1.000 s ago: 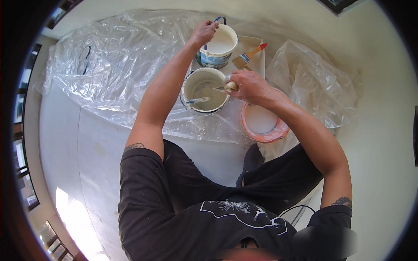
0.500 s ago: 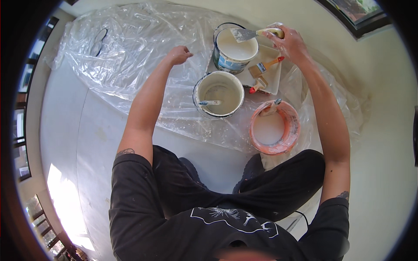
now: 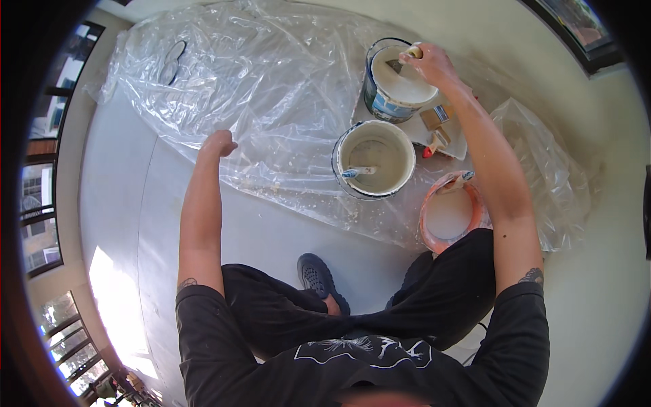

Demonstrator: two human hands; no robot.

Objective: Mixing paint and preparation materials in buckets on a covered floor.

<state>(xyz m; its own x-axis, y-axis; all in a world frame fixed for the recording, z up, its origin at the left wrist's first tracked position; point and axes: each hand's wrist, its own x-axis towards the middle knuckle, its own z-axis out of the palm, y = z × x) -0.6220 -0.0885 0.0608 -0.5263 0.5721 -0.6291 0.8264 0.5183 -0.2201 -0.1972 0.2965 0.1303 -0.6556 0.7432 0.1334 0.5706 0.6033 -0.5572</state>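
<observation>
Pale-handled and metal-bladed, the putty knife [image 3: 395,66] sits clasped in the right hand [image 3: 432,66], whose grip wraps the handle, likely so that the blade can point downward. That blade is at the mouth of the far bucket [image 3: 385,107], over or just touching the whitish contents (I cannot tell which). Well apart to the left, the left hand [image 3: 220,144] is above the plastic sheet [image 3: 285,146] with its fingers curled; nothing shows in that grip, though I cannot tell whether it is fully closed. Nearer than the far bucket stands the near bucket [image 3: 405,147], where a white-and-blue handle [image 3: 359,171] leans inside, perhaps to keep it within reach. To the right, a tray [image 3: 456,147] bears a broad brush [image 3: 434,117] and a smaller brush [image 3: 439,140], probably to keep their bristles off the sheet. Nearer still, beside the right knee, the orange bucket [image 3: 481,215] contains pale liquid, another brush [image 3: 463,179] propped against its far wall. Presumably, the plastic shields the grey floor [image 3: 183,203] from drips.
</observation>
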